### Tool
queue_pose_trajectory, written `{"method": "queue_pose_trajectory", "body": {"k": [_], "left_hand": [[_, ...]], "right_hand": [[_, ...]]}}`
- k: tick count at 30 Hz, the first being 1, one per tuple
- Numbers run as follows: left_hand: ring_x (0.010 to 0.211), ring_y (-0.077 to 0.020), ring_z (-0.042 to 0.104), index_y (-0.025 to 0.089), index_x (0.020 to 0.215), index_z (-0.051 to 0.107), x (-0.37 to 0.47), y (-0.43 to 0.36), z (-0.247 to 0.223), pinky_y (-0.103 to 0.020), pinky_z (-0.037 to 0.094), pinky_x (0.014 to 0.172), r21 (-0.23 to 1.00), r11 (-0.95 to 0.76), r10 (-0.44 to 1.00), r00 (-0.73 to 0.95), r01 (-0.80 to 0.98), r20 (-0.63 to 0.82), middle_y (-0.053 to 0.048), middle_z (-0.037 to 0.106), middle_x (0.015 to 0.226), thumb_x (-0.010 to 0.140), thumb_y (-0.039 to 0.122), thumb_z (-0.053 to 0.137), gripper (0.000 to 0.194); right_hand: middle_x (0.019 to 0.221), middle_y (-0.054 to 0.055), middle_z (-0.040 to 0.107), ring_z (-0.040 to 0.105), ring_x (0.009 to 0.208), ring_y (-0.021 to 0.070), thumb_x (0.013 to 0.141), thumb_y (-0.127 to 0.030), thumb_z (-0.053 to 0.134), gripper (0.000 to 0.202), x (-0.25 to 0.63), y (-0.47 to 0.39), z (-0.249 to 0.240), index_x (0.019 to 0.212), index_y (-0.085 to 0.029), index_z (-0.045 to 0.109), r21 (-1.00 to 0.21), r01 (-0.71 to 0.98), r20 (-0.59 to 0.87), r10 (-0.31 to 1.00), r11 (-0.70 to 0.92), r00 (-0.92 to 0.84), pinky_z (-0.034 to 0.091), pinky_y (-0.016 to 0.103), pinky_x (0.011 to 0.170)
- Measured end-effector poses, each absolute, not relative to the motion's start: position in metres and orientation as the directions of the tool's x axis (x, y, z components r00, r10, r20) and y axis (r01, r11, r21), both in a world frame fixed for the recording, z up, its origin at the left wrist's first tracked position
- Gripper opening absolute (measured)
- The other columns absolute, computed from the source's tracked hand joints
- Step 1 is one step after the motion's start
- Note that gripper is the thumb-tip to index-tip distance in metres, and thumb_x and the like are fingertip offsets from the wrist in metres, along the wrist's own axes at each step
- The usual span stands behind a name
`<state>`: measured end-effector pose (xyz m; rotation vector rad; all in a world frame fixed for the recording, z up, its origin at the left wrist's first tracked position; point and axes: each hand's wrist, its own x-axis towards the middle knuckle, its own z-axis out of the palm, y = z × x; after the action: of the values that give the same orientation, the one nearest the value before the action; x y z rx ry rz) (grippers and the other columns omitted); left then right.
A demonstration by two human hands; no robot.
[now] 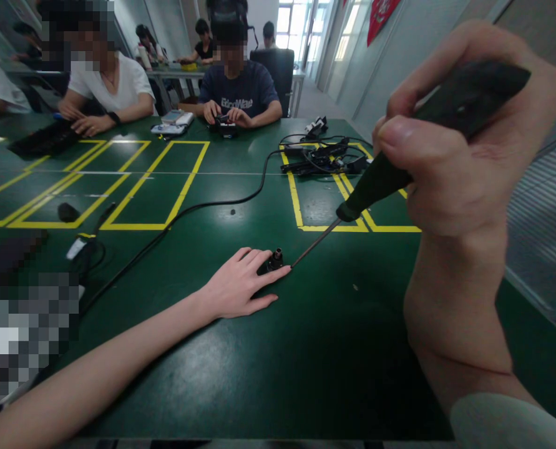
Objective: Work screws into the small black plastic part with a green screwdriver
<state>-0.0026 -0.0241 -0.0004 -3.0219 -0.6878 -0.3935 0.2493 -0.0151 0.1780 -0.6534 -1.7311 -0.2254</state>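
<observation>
My right hand (465,137), raised at the right, is wrapped round the dark handle of a screwdriver (375,181). The thin metal shaft slants down to the left, and its tip appears right at my left index fingertip. My left hand (240,284) lies low on the green table, coming in from the left. Its index finger passes in front of a small black part (274,262) with a short upright post, while the other fingers reach behind it. The thumb is stretched out on the near side. The fingers partly hide the part, so its exact kind is unclear.
A black cable (203,204) crosses the green table (221,374) to a heap of black cables and parts (324,156). Yellow tape (296,206) marks rectangles. More cable ends (88,243) lie left. Across the table, one person handles a small dark device (225,126); others sit nearby.
</observation>
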Motion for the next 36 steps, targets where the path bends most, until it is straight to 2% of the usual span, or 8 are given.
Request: {"method": "queue_pose_trajectory", "body": {"k": [4, 7, 11, 15, 23, 30, 33, 36], "left_hand": [[0.128, -0.0363, 0.058, 0.028, 0.159, 0.054, -0.002, -0.024, 0.001, -0.054, 0.048, 0.107, 0.044, -0.902, 0.428, 0.878, 0.429, 0.216, -0.021, 0.058, 0.144, 0.104, 0.05, 0.06, 0.059], [0.132, -0.0397, 0.056, 0.031, 0.158, 0.056, -0.005, -0.022, 0.002, -0.057, 0.048, 0.106, 0.089, -0.908, 0.418, 0.88, 0.409, 0.226, -0.022, 0.054, 0.15, 0.102, 0.054, 0.063, 0.061], [0.145, -0.0389, 0.052, 0.026, 0.154, 0.059, -0.012, -0.017, -0.002, -0.055, 0.05, 0.111, 0.186, -0.932, 0.356, 0.885, 0.311, 0.3, -0.024, 0.041, 0.166, 0.103, 0.042, 0.061, 0.053], [0.14, -0.0354, 0.06, 0.021, 0.146, 0.065, -0.017, -0.014, -0.009, -0.052, 0.052, 0.114, 0.245, -0.924, 0.363, 0.872, 0.292, 0.33, -0.023, 0.048, 0.163, 0.101, 0.034, 0.061, 0.047], [0.132, -0.0366, 0.062, 0.02, 0.147, 0.065, -0.01, -0.017, -0.001, -0.052, 0.054, 0.107, 0.121, -0.934, 0.356, 0.89, 0.335, 0.285, -0.025, 0.052, 0.153, 0.102, 0.035, 0.058, 0.047], [0.121, -0.0344, 0.06, 0.028, 0.157, 0.057, 0.0, -0.024, 0.01, -0.049, 0.049, 0.099, 0.003, -0.898, 0.432, 0.882, 0.44, 0.189, -0.021, 0.055, 0.143, 0.105, 0.044, 0.057, 0.054], [0.122, -0.0358, 0.058, 0.033, 0.159, 0.054, 0.002, -0.026, 0.011, -0.05, 0.047, 0.098, -0.002, -0.888, 0.452, 0.874, 0.46, 0.177, -0.021, 0.054, 0.145, 0.105, 0.046, 0.057, 0.055], [0.132, -0.0392, 0.054, 0.034, 0.158, 0.054, 0.002, -0.026, 0.01, -0.053, 0.046, 0.101, 0.024, -0.891, 0.449, 0.873, 0.453, 0.192, -0.022, 0.048, 0.156, 0.104, 0.046, 0.059, 0.056]], "right_hand": [[0.07, 0.0, 0.061, 0.053, 0.062, 0.0172, 0.087, -0.052, 0.069, 0.03, 0.252, -0.012, 0.177, 0.074, -0.027, 0.06, -0.148, 0.503, 0.942, 0.275, 0.852, -0.19, 0.043, 0.035, 0.064], [0.07, -0.001, 0.061, 0.053, 0.063, 0.0168, 0.086, -0.048, 0.07, 0.026, 0.252, -0.013, 0.178, 0.075, -0.027, 0.059, -0.154, 0.497, 0.933, 0.291, 0.854, -0.212, 0.043, 0.034, 0.064], [0.071, 0.0, 0.06, 0.052, 0.063, 0.0164, 0.082, -0.04, 0.07, 0.018, 0.25, -0.015, 0.179, 0.078, -0.026, 0.059, -0.166, 0.458, 0.923, 0.301, 0.873, -0.239, 0.041, 0.034, 0.064], [0.071, -0.001, 0.058, 0.049, 0.063, 0.014, 0.082, -0.037, 0.071, 0.018, 0.25, -0.017, 0.179, 0.078, -0.024, 0.058, -0.174, 0.433, 0.921, 0.302, 0.884, -0.247, 0.039, 0.033, 0.063], [0.075, -0.001, 0.06, 0.055, 0.069, 0.013, 0.084, -0.034, 0.071, 0.019, 0.247, -0.019, 0.179, 0.079, -0.023, 0.057, -0.175, 0.418, 0.908, 0.31, 0.891, -0.282, 0.043, 0.031, 0.067], [0.075, 0.0, 0.061, 0.052, 0.067, 0.0115, 0.088, -0.056, 0.073, 0.04, 0.245, -0.022, 0.18, 0.078, -0.02, 0.058, -0.172, 0.461, 0.881, 0.346, 0.87, -0.324, 0.045, 0.029, 0.063], [0.077, -0.001, 0.063, 0.062, 0.074, 0.014, 0.088, -0.053, 0.073, 0.036, 0.245, -0.022, 0.178, 0.079, -0.022, 0.058, -0.18, 0.483, 0.874, 0.365, 0.857, -0.321, 0.051, 0.03, 0.069], [0.081, -0.002, 0.065, 0.068, 0.083, 0.0153, 0.088, -0.041, 0.071, 0.024, 0.244, -0.023, 0.177, 0.081, -0.023, 0.056, -0.211, 0.492, 0.853, 0.405, 0.845, -0.329, 0.055, 0.032, 0.077]]}}
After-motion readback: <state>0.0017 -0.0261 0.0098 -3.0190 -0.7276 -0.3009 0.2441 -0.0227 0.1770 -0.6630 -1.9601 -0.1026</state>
